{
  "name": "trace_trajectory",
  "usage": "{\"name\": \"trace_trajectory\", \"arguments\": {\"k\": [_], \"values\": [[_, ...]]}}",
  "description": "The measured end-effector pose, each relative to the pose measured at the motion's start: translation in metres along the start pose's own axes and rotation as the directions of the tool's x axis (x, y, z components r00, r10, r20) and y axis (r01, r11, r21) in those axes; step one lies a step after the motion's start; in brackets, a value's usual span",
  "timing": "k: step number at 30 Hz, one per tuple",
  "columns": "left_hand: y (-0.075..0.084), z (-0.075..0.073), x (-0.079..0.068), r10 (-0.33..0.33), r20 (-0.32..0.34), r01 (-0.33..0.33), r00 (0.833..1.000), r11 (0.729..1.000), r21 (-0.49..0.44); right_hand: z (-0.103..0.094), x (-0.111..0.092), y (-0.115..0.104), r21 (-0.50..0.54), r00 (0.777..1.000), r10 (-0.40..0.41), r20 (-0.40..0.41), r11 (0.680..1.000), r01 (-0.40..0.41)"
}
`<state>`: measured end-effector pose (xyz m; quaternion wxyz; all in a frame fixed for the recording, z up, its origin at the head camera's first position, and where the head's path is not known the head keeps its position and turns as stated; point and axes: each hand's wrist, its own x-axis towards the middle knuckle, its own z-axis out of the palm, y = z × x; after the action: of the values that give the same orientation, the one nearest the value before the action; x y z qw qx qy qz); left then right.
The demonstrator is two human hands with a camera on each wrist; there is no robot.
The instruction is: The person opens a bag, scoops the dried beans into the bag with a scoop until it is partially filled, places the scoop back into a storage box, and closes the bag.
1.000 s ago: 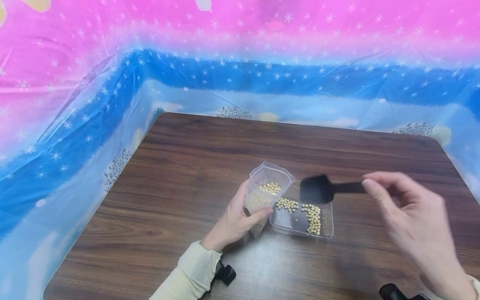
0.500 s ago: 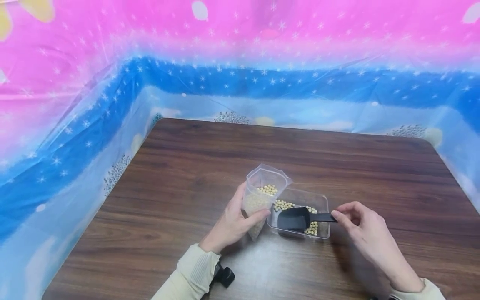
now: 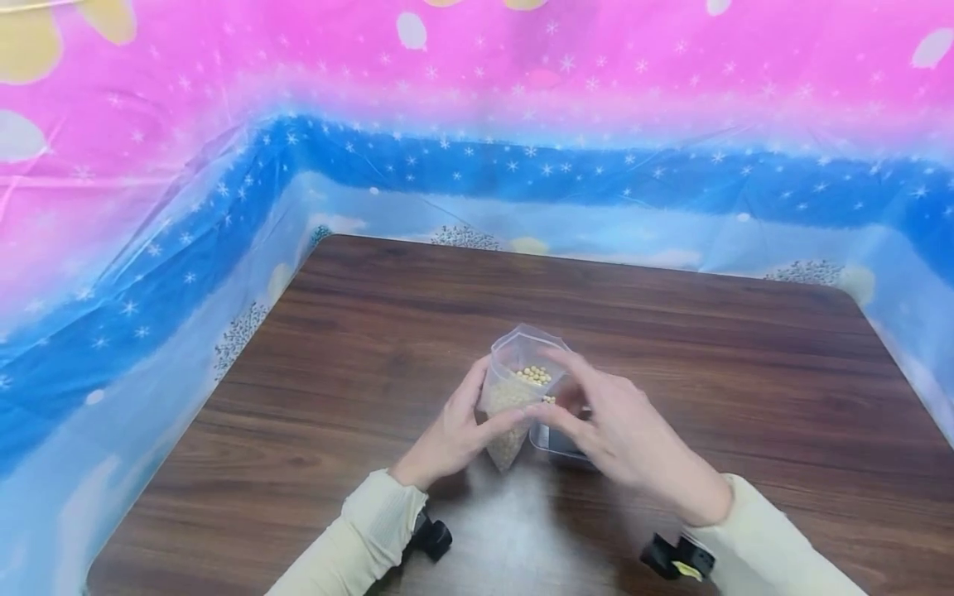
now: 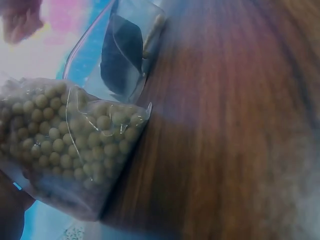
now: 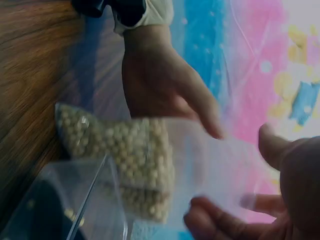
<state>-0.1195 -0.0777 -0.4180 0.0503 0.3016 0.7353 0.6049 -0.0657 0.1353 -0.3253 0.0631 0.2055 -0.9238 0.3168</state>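
Observation:
A clear plastic bag (image 3: 503,443) partly filled with round yellowish beans (image 3: 533,375) stands upright with its top spread open. My left hand (image 3: 443,434) grips it from the left, thumb across the front. My right hand (image 3: 633,426) is at the bag's right side near the mouth; in the right wrist view its thumb (image 5: 272,148) and fingers (image 5: 205,220) are spread apart around the clear upper part. Whether they touch the plastic is hard to tell. A black scoop (image 4: 121,55) lies in the clear plastic container (image 4: 95,82), mostly hidden behind my right hand in the head view.
The dark wood-grain table (image 3: 358,331) stretches around the bag and container. A pink and blue patterned cloth (image 3: 462,165) hangs behind it and along the left side. Small black wrist devices (image 3: 678,556) sit at the sleeves, just above the tabletop.
My right hand has lowered the scoop into the container, let it go, and moved left to the bag's mouth. My left hand keeps its hold on the bag almost unmoved.

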Motion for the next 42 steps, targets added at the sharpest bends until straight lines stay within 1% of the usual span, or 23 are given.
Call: {"name": "trace_trajectory", "arguments": {"k": [3,5,6,8,9,12,14,17,20,22,25,27,29,31,32,34,37,39,41,42], "values": [[0.0,-0.008,-0.004,0.044,-0.016,-0.043,0.999,0.999,0.029,0.014,0.015,-0.011,-0.031,0.998,-0.06,-0.037,0.998,0.059],[0.0,-0.015,-0.007,0.076,-0.039,-0.075,0.996,0.997,0.032,0.021,0.022,-0.016,-0.016,0.992,-0.113,-0.055,0.994,0.112],[0.0,-0.018,-0.007,0.087,-0.063,-0.085,0.994,0.996,0.038,0.023,0.024,-0.019,-0.001,0.989,-0.135,-0.055,0.991,0.135],[0.002,-0.028,-0.008,0.082,-0.127,-0.079,0.988,0.996,0.031,0.025,0.03,-0.023,0.018,0.979,-0.197,-0.052,0.98,0.198],[0.003,-0.033,-0.008,0.074,-0.16,-0.073,0.984,0.997,0.013,0.025,0.033,-0.025,0.026,0.973,-0.224,-0.047,0.974,0.226],[0.008,-0.049,-0.008,0.035,-0.27,-0.049,0.962,0.998,-0.044,0.021,0.045,-0.028,0.046,0.95,-0.312,-0.032,0.949,0.313],[0.01,-0.057,-0.006,0.021,-0.316,-0.049,0.948,0.995,-0.081,0.017,0.054,-0.024,0.056,0.938,-0.347,-0.021,0.936,0.348],[0.013,-0.068,-0.006,0.026,-0.347,-0.061,0.937,0.994,-0.091,0.011,0.064,-0.014,0.073,0.93,-0.368,-0.002,0.927,0.367],[0.015,-0.074,-0.007,0.055,-0.355,-0.091,0.933,0.992,-0.086,0.006,0.069,-0.004,0.085,0.93,-0.367,-0.002,0.927,0.365],[0.016,-0.076,-0.007,0.079,-0.362,-0.111,0.929,0.992,-0.067,0.004,0.069,0.001,0.078,0.932,-0.363,-0.007,0.929,0.363],[0.03,-0.075,-0.01,0.105,-0.388,-0.126,0.915,0.992,-0.027,-0.001,0.067,0.005,0.042,0.931,-0.365,-0.026,0.93,0.366],[0.042,-0.073,-0.012,0.125,-0.412,-0.117,0.903,0.992,0.045,-0.004,0.064,0.008,0.006,0.93,-0.365,-0.042,0.931,0.365],[0.056,-0.069,-0.015,0.16,-0.423,-0.121,0.892,0.985,0.12,-0.006,0.06,0.011,-0.004,0.932,-0.357,-0.063,0.934,0.357],[0.061,-0.065,-0.016,0.197,-0.422,-0.13,0.885,0.975,0.182,-0.007,0.056,0.014,0.006,0.939,-0.336,-0.08,0.941,0.337],[0.063,-0.064,-0.016,0.204,-0.418,-0.129,0.885,0.971,0.202,-0.006,0.054,0.016,0.017,0.945,-0.317,-0.085,0.947,0.319],[0.063,-0.061,-0.016,0.196,-0.41,-0.125,0.891,0.973,0.194,-0.005,0.051,0.018,0.058,0.957,-0.276,-0.086,0.958,0.282],[0.058,-0.059,-0.017,0.14,-0.384,-0.094,0.913,0.986,0.137,-0.002,0.048,0.02,0.129,0.975,-0.212,-0.071,0.967,0.22],[0.053,-0.058,-0.017,0.126,-0.362,-0.093,0.923,0.99,0.107,-0.001,0.047,0.022,0.163,0.982,-0.181,-0.057,0.969,0.188],[0.05,-0.057,-0.016,0.134,-0.35,-0.109,0.927,0.99,0.09,-0.001,0.046,0.024,0.166,0.988,-0.146,-0.045,0.974,0.151],[0.05,-0.057,-0.015,0.147,-0.352,-0.124,0.924,0.988,0.088,-0.001,0.046,0.024,0.16,0.99,-0.131,-0.043,0.978,0.137]]}}
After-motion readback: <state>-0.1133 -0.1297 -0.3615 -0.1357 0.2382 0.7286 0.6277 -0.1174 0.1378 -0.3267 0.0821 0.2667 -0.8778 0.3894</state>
